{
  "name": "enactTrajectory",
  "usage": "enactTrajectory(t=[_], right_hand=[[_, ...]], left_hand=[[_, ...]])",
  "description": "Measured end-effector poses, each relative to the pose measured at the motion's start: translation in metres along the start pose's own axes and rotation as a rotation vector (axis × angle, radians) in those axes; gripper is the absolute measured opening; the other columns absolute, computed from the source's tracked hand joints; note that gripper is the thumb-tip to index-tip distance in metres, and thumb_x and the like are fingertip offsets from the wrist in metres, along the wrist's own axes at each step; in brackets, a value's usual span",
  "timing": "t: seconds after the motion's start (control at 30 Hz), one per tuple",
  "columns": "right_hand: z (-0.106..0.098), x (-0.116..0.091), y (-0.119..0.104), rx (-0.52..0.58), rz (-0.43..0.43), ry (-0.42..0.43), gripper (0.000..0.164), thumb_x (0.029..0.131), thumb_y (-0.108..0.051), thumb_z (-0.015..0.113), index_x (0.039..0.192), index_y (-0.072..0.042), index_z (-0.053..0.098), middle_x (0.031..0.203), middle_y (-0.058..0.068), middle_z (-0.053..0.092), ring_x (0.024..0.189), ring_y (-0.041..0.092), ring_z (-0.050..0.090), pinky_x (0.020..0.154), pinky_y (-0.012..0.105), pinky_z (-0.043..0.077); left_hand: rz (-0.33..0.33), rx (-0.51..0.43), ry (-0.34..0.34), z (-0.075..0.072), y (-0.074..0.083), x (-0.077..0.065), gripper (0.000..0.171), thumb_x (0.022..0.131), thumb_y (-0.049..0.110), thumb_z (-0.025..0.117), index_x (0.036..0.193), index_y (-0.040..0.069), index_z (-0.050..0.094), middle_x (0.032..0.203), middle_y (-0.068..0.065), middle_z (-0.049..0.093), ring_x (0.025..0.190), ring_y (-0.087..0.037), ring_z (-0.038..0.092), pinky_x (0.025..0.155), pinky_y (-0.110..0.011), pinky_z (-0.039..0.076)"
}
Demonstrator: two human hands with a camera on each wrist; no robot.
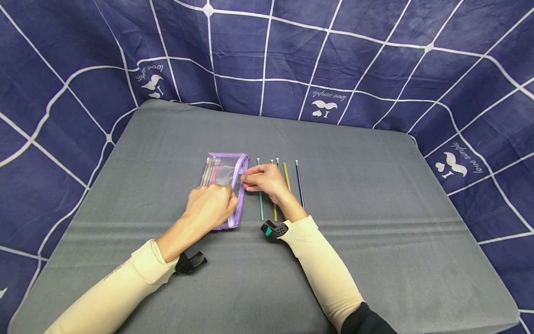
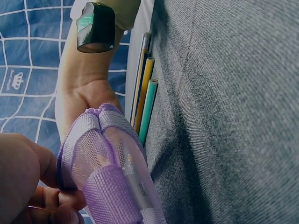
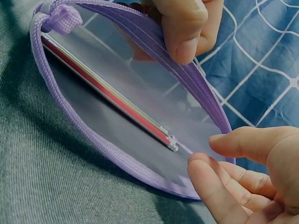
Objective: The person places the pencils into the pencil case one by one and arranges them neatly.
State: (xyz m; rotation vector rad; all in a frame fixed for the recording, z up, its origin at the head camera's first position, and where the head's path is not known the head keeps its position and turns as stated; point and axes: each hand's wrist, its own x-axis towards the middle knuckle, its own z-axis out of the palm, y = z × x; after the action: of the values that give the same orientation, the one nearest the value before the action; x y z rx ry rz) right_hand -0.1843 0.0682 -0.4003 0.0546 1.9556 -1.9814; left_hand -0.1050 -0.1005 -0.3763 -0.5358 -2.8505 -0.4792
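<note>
A see-through mesh pencil pouch (image 1: 225, 172) with purple edging lies on the grey surface, its mouth spread apart on the right side. My left hand (image 1: 212, 204) pinches the upper edge of that mouth between thumb and fingers. Inside the pouch, several pencils (image 3: 112, 93), one of them red, lie side by side. My right hand (image 1: 267, 180) is at the mouth's far end; in the right wrist view its thumb and index finger are apart near the purple edge, with nothing visible between them. Beneath and beside that hand lie a teal pencil (image 1: 261, 206) and a yellow pencil (image 1: 286, 172).
A dark blue pencil (image 1: 299, 183) lies farthest right in the row of loose pencils. The grey cloth-covered table (image 1: 396, 222) has a crease across it. Blue curtains (image 1: 292, 51) with white lines hang along its back and sides.
</note>
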Motion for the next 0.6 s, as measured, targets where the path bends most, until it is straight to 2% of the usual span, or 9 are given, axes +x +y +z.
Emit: enactTrajectory(t=[0.23,0.6], right_hand=[[-0.005,0.000,0.001,-0.005,0.005,-0.001,0.025,0.082,0.011,0.070,0.105,0.018,0.063,0.079,0.016,0.069,0.061,0.014,0.067,0.063,0.027,0.056],[-0.011,-0.002,0.001,-0.023,0.012,0.008,0.025,0.084,0.009,0.069,0.106,0.018,0.062,0.074,0.011,0.068,0.060,0.014,0.067,0.062,0.026,0.056]], left_hand=[[-0.007,-0.007,-0.002,0.000,0.000,0.000,0.027,0.086,0.017,0.054,0.060,0.012,0.046,0.053,-0.003,0.047,0.046,-0.027,0.048,0.044,-0.049,0.042],[-0.016,-0.011,-0.029,-0.002,0.000,0.001,0.027,0.086,0.019,0.052,0.060,0.013,0.047,0.054,-0.003,0.048,0.047,-0.028,0.049,0.046,-0.050,0.042]])
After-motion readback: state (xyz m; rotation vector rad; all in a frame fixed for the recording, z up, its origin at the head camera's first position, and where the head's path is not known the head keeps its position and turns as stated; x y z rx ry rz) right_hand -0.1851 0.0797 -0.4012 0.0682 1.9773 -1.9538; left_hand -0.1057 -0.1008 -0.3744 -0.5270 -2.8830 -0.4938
